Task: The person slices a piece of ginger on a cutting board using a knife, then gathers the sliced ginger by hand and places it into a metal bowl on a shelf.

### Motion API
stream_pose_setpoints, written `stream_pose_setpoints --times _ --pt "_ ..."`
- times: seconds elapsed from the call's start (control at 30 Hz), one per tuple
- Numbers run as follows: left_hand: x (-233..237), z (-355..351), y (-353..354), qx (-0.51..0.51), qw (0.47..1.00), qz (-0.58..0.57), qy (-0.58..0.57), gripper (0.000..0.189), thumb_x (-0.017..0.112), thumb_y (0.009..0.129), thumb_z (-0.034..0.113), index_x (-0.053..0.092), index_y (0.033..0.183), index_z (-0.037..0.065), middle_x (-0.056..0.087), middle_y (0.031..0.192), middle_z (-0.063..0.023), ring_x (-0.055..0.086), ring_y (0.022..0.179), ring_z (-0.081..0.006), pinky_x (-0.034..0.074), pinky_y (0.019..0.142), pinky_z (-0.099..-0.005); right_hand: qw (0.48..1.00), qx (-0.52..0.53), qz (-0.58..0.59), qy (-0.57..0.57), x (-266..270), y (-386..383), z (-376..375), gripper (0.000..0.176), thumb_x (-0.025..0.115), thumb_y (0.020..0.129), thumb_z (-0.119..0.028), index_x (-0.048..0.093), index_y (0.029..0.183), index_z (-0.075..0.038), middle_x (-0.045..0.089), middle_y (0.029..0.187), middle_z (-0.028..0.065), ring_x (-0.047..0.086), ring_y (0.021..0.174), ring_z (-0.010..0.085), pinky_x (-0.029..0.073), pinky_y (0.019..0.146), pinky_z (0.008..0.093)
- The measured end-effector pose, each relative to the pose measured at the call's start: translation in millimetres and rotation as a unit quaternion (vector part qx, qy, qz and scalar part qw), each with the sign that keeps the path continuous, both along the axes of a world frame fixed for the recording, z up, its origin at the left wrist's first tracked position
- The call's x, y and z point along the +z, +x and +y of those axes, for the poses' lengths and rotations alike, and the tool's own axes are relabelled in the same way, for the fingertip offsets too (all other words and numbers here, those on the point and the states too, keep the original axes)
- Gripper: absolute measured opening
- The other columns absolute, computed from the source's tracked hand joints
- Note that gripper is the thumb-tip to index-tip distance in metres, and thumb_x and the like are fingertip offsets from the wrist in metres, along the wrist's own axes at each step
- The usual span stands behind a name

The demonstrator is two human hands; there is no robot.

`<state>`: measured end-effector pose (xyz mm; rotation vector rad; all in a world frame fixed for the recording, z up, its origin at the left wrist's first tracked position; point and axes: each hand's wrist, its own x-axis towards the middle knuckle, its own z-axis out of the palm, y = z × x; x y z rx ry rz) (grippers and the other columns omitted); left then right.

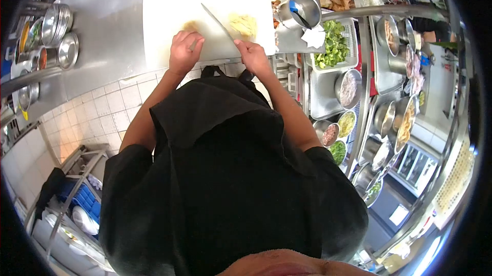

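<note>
Just beside the knife (219,23) lie yellow pieces (243,25); a pot (308,8) beyond.

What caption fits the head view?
Knife in right hand, left hand close by, pale yellow pieces on a white board.

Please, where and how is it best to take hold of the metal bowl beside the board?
I would wrap the fingers around the outer wall of the metal bowl, coming from the board's side: that round wall shows there, while the tool crosses the mouth and white paper lies at the near edge.
</note>
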<state>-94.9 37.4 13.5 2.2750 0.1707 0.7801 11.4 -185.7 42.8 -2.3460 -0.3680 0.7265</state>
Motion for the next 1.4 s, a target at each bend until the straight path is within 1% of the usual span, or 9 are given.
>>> stream_pose_setpoints --times 0.17,0.27,0.43,0.5,0.67,0.73,0.93,1.23,1.4 --pt "28 -21 30 -0.039 0.999 -0.032 0.008 0.008 0.076 0.087 0.016 0.075 0.09 0.009 0.072 0.099 -0.0079 0.065 0.101 -0.0308 0.046 0.094 -0.0452 0.98 0.083 -0.165 -0.08 21 -2 -8 0.053 0.062 0.096 -0.06 0.074 0.124 -0.016 0.076 0.094 0.0192 0.074 0.088 0.0373 0.057 0.082 0.0489" --pt "36 -30 52 -0.146 0.972 0.179 0.044 0.01 0.074 0.088 0.02 0.075 0.09 0.01 0.072 0.101 -0.0076 0.064 0.106 -0.0317 0.045 0.099 -0.0472 0.978 0.087 -0.173 -0.083 31 -13 -11 0.053 0.066 0.094 -0.058 0.074 0.125 -0.017 0.077 0.09 0.0164 0.074 0.087 0.036 0.058 0.081 0.0479" --pt "8 -54 90 -0.16 0.951 0.233 0.123 0.01 0.071 0.086 0.018 0.075 0.086 0.009 0.07 0.093 -0.008 0.065 0.103 -0.0308 0.044 0.099 -0.0479 0.973 0.088 -0.21 -0.049 21 -24 -15 0.055 0.068 0.092 -0.06 0.074 0.125 -0.017 0.073 0.076 0.0144 0.073 0.08 0.0369 0.057 0.073 0.0482" --pt "7 -56 100 -0.152 0.944 0.232 0.181 0.009 0.071 0.085 0.017 0.075 0.086 0.008 0.071 0.092 -0.0091 0.067 0.098 -0.0308 0.047 0.095 -0.0464 0.977 0.08 -0.193 -0.044 16 -29 -18 0.054 0.069 0.092 -0.059 0.074 0.124 -0.016 0.072 0.075 0.0143 0.072 0.074 0.0357 0.057 0.071 0.0463" --pt "41 -15 79 -0.073 0.994 0.058 -0.052 0.003 0.073 0.084 0.01 0.076 0.084 0.009 0.074 0.09 -0.0118 0.07 0.094 -0.0328 0.053 0.093 -0.0453 0.999 -0.032 -0.011 0.038 -1 -37 -29 0.049 0.068 0.097 -0.05 0.074 0.122 -0.009 0.069 0.07 0.0112 0.066 0.06 0.0239 0.054 0.063 0.0384" --pt "32 25 54 -0.006 0.994 0.091 -0.052 0.018 0.076 0.081 0.006 0.077 0.099 0.009 0.074 0.108 -0.0121 0.069 0.105 -0.0335 0.052 0.098 -0.0429 0.988 -0.089 0.077 0.104 -11 -38 -32 0.048 0.066 0.1 -0.046 0.073 0.122 -0.005 0.071 0.074 0.0122 0.067 0.062 0.0225 0.054 0.064 0.0397" --pt "9 58 15 -0.116 0.951 0.233 0.164 0.049 0.078 0.081 0.009 0.068 0.129 0.012 0.063 0.138 -0.0088 0.059 0.123 -0.0298 0.049 0.102 -0.0429 0.954 -0.115 0.232 0.151 8 -34 -23 0.046 0.063 0.103 -0.044 0.071 0.117 -0.001 0.059 0.065 0.0045 0.055 0.052 0.0141 0.045 0.05 0.0314" --pt "9 62 46 -0.194 0.919 0.238 0.247 0.038 0.078 0.084 0.028 0.07 0.117 0.011 0.068 0.11 -0.0113 0.062 0.107 -0.0319 0.049 0.095 -0.0456 0.913 -0.153 0.313 0.211 -3 -32 -28 0.041 0.065 0.103 -0.043 0.069 0.109 -0.002 0.057 0.067 0.0026 0.05 0.05 0.0127 0.042 0.048 0.0285" --pt "17 43 55 -0.203 0.914 0.298 0.185 0.035 0.076 0.086 0.032 0.072 0.112 0.009 0.071 0.106 -0.0152 0.067 0.103 -0.0349 0.052 0.093 -0.0457 0.91 -0.149 0.308 0.236 -13 -39 -37 0.037 0.066 0.103 -0.04 0.069 0.11 -0.003 0.057 0.069 0.0017 0.051 0.052 0.0114 0.042 0.048 0.028"
